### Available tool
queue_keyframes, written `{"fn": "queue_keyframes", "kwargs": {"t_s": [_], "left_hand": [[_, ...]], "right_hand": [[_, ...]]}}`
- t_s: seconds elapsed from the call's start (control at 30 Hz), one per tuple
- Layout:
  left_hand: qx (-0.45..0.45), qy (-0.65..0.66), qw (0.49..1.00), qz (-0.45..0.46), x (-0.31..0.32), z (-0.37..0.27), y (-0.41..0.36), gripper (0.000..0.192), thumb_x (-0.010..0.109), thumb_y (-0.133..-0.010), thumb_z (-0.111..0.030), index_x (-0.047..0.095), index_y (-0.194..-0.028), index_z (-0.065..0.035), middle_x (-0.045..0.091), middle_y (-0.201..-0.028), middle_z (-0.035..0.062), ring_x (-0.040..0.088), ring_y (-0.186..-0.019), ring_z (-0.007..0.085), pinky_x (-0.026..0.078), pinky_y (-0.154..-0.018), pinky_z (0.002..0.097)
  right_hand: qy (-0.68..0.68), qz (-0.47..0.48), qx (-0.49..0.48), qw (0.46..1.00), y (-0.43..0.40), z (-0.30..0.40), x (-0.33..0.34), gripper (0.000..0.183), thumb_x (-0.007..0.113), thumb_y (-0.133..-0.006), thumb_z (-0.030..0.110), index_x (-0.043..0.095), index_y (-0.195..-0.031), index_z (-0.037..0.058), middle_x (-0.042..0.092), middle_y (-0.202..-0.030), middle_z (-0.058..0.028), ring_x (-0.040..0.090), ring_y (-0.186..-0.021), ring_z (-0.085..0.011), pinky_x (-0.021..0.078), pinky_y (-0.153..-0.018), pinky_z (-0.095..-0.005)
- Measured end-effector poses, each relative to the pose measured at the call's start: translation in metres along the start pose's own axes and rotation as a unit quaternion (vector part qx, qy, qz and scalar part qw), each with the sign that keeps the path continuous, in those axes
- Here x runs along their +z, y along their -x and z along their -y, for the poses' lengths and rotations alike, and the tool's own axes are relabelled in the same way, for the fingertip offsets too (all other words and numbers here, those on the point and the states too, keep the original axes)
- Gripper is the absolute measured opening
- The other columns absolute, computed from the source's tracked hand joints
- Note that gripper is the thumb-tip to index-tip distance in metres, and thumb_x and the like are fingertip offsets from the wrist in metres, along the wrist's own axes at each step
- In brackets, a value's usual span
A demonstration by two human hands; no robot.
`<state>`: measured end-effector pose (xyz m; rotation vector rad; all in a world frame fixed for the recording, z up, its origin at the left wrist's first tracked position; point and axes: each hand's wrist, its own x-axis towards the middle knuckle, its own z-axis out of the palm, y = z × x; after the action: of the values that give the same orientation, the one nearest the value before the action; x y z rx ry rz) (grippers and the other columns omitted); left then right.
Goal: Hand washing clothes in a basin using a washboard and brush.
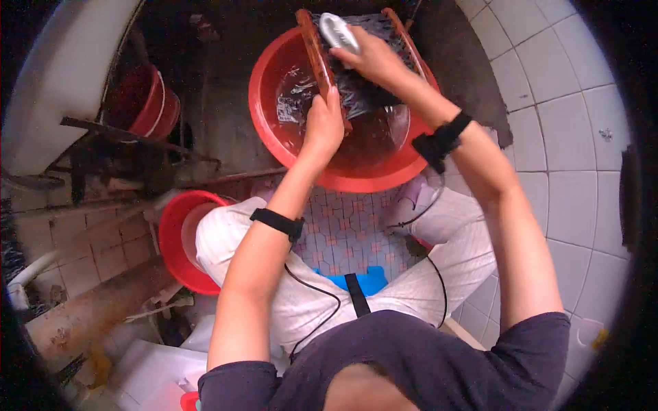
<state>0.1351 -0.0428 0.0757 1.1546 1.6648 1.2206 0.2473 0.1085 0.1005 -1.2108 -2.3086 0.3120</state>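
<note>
A large red plastic basin with water in it stands on the floor before me. Leaning in it is a washboard with two reddish-brown wooden side rails. Dark, glossy wet material, perhaps cloth, covers the board between the rails. My left hand grips the lower part of the left rail. A white scrubbing brush is in my right hand, above the upper part of the dark material. The brush's underside is hidden, so contact cannot be told.
A red bucket stands beside my left knee. Farther left, another red bucket sits behind a dark metal bar. White wall tiles rise close on the right. Patterned tiles cover the floor between my legs.
</note>
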Motion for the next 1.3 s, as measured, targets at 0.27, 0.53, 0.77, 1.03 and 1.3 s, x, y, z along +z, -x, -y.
{"fn": "queue_keyframes", "kwargs": {"t_s": [0.27,0.53,0.77,1.03,1.3], "left_hand": [[-0.014,0.033,0.999,0.013,0.022,0.013,0.001,0.054,0.038,-0.099,-0.044,0.051,-0.084,0.0066,0.061,-0.069,0.0214,0.064,-0.065,0.0358,0.051,-0.058,0.0439],[0.002,0.018,1.0,-0.002,0.013,0.008,-0.001,0.053,0.036,-0.1,-0.043,0.054,-0.091,0.0062,0.059,-0.071,0.0174,0.062,-0.059,0.0281,0.049,-0.054,0.0407],[-0.007,0.078,0.997,-0.024,0.02,0.012,-0.004,0.048,0.042,-0.098,-0.043,0.054,-0.081,0.0005,0.052,-0.061,0.0061,0.055,-0.051,0.0193,0.044,-0.047,0.0341],[-0.131,0.258,0.957,0.034,0.004,0.008,0.001,0.032,0.058,-0.092,-0.04,0.053,-0.08,-0.0101,0.043,-0.057,-0.0022,0.049,-0.05,0.0132,0.043,-0.05,0.0299],[-0.223,0.362,0.901,0.086,0.003,-0.031,-0.029,0.018,0.068,-0.084,-0.023,0.059,-0.092,-0.0096,0.062,-0.073,0.0007,0.061,-0.06,0.0142,0.052,-0.053,0.0311]], "right_hand": [[0.082,-0.036,0.12,0.989,0.051,-0.012,-0.018,0.06,0.065,-0.083,0.046,0.054,-0.118,-0.0019,0.066,-0.096,-0.025,0.064,-0.089,-0.0406,0.0498,-0.078,-0.0468],[0.076,0.055,0.038,0.995,0.095,0.026,-0.051,0.064,0.065,-0.084,0.043,0.047,-0.132,0.0045,0.061,-0.109,-0.0231,0.06,-0.101,-0.038,0.0484,-0.084,-0.0424],[0.092,-0.07,0.091,0.989,0.097,-0.058,-0.098,0.067,0.068,-0.081,0.046,0.049,-0.127,0.0015,0.061,-0.107,-0.0228,0.062,-0.096,-0.035,0.0489,-0.081,-0.0421],[-0.448,-0.089,0.312,0.833,0.122,-0.056,-0.099,0.044,0.073,-0.081,0.032,0.06,-0.109,0.0013,0.064,-0.09,-0.0048,0.06,-0.079,-0.0123,0.0462,-0.073,-0.0266],[-0.527,-0.086,0.358,0.766,0.115,-0.068,-0.089,0.062,0.074,-0.077,0.036,0.056,-0.121,-0.0035,0.062,-0.103,-0.0062,0.056,-0.092,-0.0142,0.0423,-0.082,-0.0293]]}}
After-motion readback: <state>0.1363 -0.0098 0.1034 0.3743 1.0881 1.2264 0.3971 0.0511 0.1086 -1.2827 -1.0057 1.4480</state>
